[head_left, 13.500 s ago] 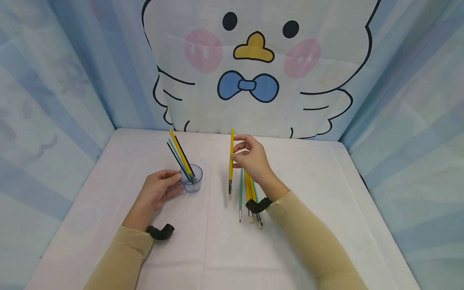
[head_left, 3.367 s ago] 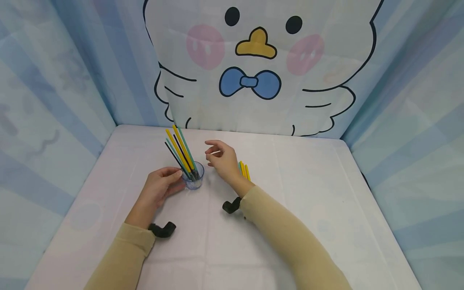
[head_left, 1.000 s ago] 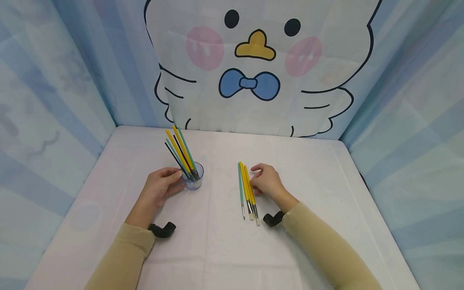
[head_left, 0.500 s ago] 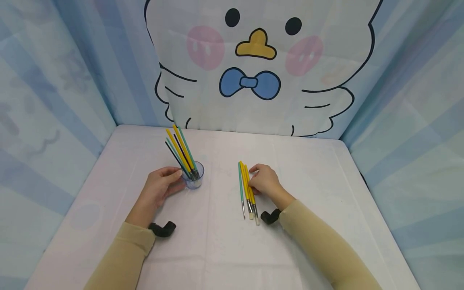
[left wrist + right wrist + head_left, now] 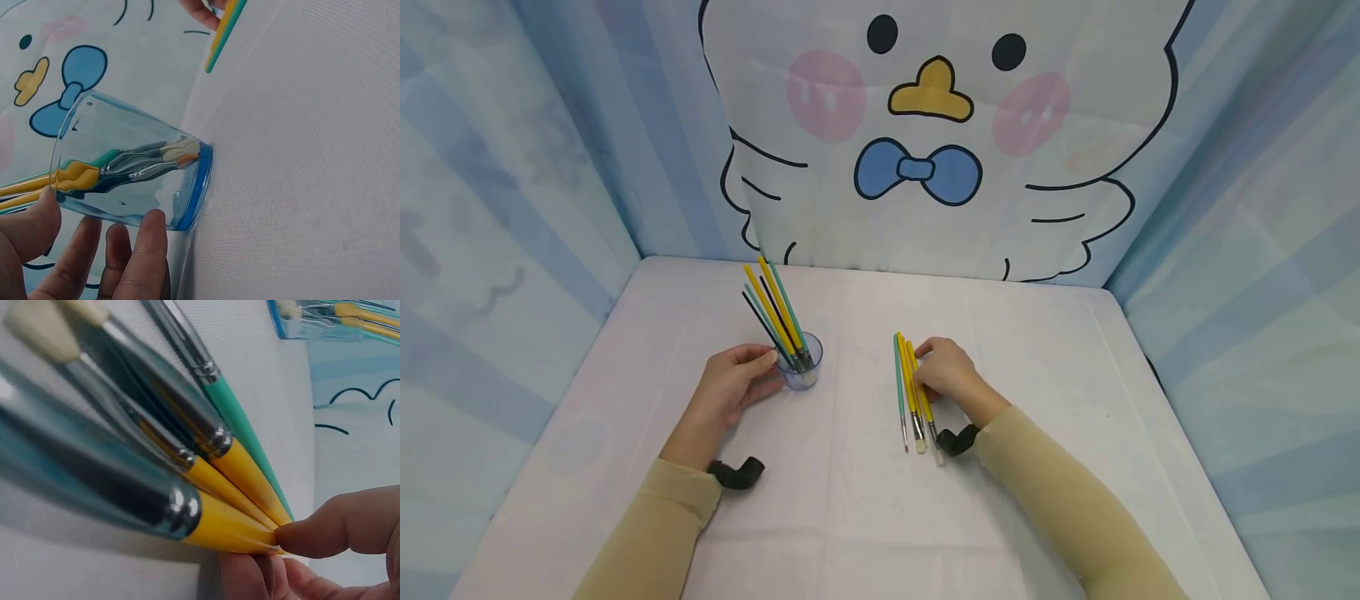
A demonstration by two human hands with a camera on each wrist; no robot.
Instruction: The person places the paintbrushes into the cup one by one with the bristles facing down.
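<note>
My left hand (image 5: 733,385) steadies a clear plastic cup (image 5: 806,380), thumb near its rim and fingers along its side. Several paintbrushes (image 5: 769,304) in yellow, teal and black lean in the cup; the left wrist view shows their bristles down near its blue-tinted base (image 5: 199,187). To the right, my right hand (image 5: 951,377) pinches the handle of a yellow paintbrush (image 5: 228,526) between thumb and fingers. Beside it lie a teal paintbrush (image 5: 898,375) and two other yellow-handled paintbrushes (image 5: 244,475), bristles toward me. Part of the pinched handle is hidden by my fingers.
A pale cloth covers the table (image 5: 850,508). Behind it hangs a backdrop (image 5: 820,217) with a printed cartoon bird, and blue patterned curtains (image 5: 1262,292) close off both sides. A black curved piece (image 5: 737,473) sits at each wrist.
My right hand has come back from beside the cup to the loose brushes and now pinches the rightmost yellow one, whose bristle end has swung slightly right. The left hand stays at the cup.
</note>
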